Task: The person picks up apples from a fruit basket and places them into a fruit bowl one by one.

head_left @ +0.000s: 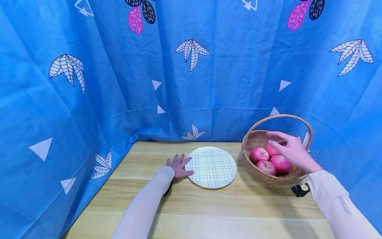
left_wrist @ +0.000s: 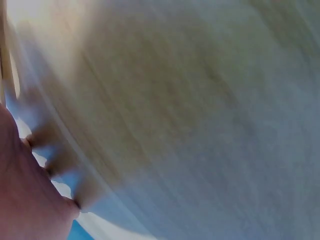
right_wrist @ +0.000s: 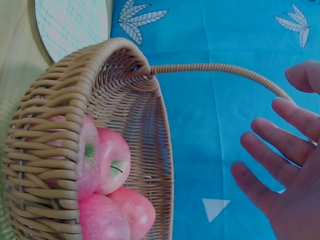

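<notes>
Pale sleeves [head_left: 143,204] are seen nearest. At nine o'clock of the plate [head_left: 212,167], the left hand [head_left: 179,168] is spread; at three, apples [head_left: 266,167] in the basket [head_left: 268,180] are seemingly reached for by the loosely parted right hand [head_left: 291,151]. A lowered grasp seems required.

From my end I count one round checked plate [head_left: 213,167] on one wooden table [head_left: 232,212]. At 3 o'clock from the plate sits one wicker basket [head_left: 268,179] with one arched handle [head_left: 279,115]. Inside I make it four red apples [head_left: 266,167]. Bare hands, two: one left hand [head_left: 179,167] at the plate's 9 o'clock, one right hand [head_left: 289,149] between the basket's 1 and 2.
</notes>
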### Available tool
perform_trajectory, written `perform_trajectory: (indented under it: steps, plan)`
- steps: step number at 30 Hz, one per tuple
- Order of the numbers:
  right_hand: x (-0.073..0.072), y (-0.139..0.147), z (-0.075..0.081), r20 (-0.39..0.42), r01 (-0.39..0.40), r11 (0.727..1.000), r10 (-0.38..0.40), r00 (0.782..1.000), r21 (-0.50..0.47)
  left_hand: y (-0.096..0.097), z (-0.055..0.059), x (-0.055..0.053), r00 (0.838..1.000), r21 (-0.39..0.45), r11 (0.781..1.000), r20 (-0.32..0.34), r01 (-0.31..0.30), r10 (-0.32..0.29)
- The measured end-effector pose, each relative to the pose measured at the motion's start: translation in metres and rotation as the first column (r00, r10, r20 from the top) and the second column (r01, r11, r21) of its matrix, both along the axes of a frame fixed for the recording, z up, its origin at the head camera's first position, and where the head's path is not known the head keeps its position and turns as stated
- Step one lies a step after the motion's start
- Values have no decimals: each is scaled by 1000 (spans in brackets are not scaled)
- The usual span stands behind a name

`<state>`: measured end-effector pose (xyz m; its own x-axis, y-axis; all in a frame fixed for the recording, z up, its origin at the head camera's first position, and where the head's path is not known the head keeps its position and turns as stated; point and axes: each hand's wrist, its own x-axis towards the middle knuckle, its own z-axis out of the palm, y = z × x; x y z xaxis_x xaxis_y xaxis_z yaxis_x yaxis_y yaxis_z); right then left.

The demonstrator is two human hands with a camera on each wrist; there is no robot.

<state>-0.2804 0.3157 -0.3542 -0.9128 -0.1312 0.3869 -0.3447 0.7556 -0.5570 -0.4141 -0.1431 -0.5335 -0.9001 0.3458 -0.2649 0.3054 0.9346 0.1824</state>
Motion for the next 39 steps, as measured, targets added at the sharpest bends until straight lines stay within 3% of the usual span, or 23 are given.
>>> perform_trajectory:
  steps: [12, 20, 26, 32, 39]
  plan:
    - [-22, 7, 4, 84, -14, 999, 18, 996, -43, -8, -14, -5, 999, 61, 998, -23, -27, 29]
    - [-32, 14, 5, 132, -16, 998, 24, 991, -61, -6, 10, 10, 999, 63, 998, -34, 3, -1]
    - [-37, 17, 0, 160, 6, 998, 3, 987, -60, -5, 8, 9, 1000, 89, 996, -28, 15, -13]
    - [-40, 20, -3, 149, 15, 998, -7, 989, -55, -4, -10, -5, 999, 75, 997, -32, 15, -12]
    - [-41, 22, -6, 177, 37, 996, -23, 984, -81, 3, 3, 2, 1000, 71, 997, -18, 18, -17]
